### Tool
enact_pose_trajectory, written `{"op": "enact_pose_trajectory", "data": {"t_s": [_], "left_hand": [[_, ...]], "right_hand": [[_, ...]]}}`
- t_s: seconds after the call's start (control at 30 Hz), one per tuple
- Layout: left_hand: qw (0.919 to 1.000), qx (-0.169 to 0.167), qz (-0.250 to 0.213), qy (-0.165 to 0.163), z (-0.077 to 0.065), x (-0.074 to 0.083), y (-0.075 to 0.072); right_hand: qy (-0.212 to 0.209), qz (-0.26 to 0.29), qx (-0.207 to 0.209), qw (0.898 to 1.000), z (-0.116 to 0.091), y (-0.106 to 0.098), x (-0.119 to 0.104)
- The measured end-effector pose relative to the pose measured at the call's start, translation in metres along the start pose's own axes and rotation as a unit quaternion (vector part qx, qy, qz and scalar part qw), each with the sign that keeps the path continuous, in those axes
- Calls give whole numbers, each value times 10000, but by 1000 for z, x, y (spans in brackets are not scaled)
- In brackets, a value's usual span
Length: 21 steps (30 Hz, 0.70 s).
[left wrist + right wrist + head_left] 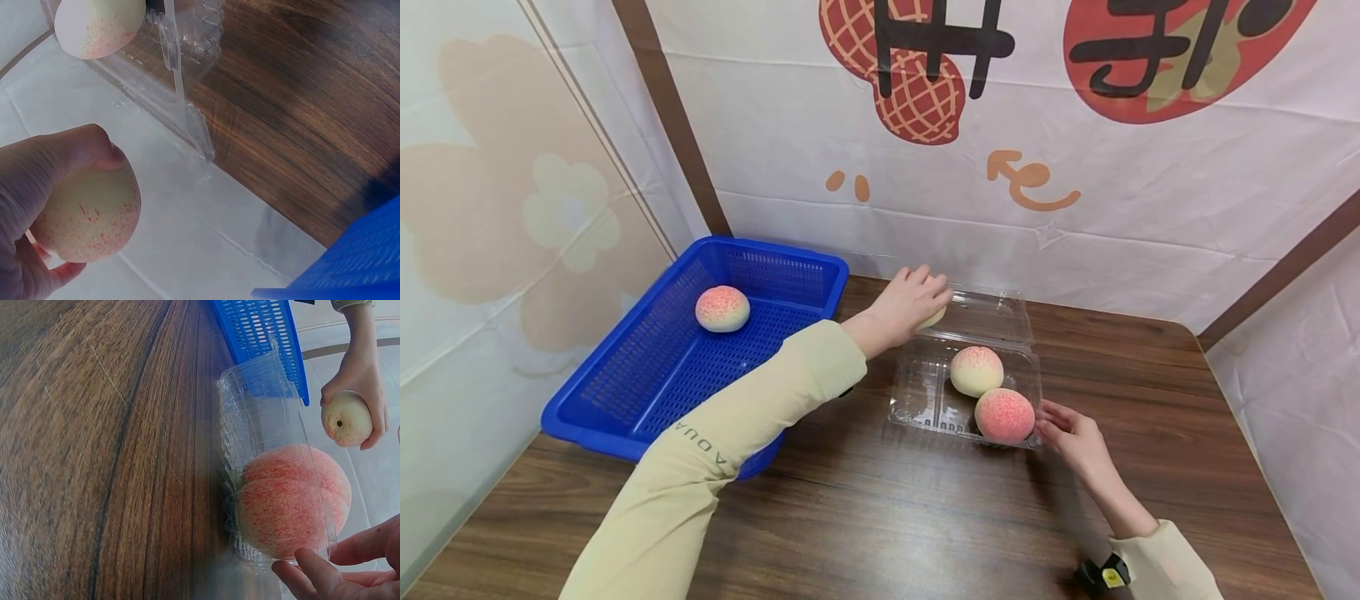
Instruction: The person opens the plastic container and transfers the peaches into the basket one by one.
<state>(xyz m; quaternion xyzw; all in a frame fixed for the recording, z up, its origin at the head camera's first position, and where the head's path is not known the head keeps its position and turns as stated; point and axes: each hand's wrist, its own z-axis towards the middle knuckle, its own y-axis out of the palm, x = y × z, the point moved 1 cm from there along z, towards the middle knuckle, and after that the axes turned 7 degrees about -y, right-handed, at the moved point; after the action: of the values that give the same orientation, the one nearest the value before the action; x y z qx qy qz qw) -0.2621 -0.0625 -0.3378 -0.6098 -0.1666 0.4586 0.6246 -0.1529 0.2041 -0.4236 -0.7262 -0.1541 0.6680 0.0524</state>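
My left hand [910, 304] grips a pale peach [94, 212] with red speckles, held in the air above the back of a clear plastic clamshell box [917, 400]. In the right wrist view the held peach [347, 419] shows a small dark spot on its underside. Two peaches sit in the right part of the box: a paler one [977, 371] behind and a pinker one [1004, 415] in front. My right hand [1075, 437] holds the box's right edge between thumb and fingers, close to the pinker peach. The box's lid [985, 317] lies open toward the wall.
A blue plastic basket [595, 446] stands at the left, partly behind my left sleeve, with one peach [722, 309] inside. A printed cloth wall [925, 225] rises behind the wooden table [880, 517].
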Motion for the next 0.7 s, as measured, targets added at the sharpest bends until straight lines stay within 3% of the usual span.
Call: {"op": "enact_pose_trajectory", "data": {"t_s": [0.7], "left_hand": [[9996, 32, 295, 31, -5, -12, 1]], "right_hand": [[30, -13, 87, 10000, 1, 1, 1]]}}
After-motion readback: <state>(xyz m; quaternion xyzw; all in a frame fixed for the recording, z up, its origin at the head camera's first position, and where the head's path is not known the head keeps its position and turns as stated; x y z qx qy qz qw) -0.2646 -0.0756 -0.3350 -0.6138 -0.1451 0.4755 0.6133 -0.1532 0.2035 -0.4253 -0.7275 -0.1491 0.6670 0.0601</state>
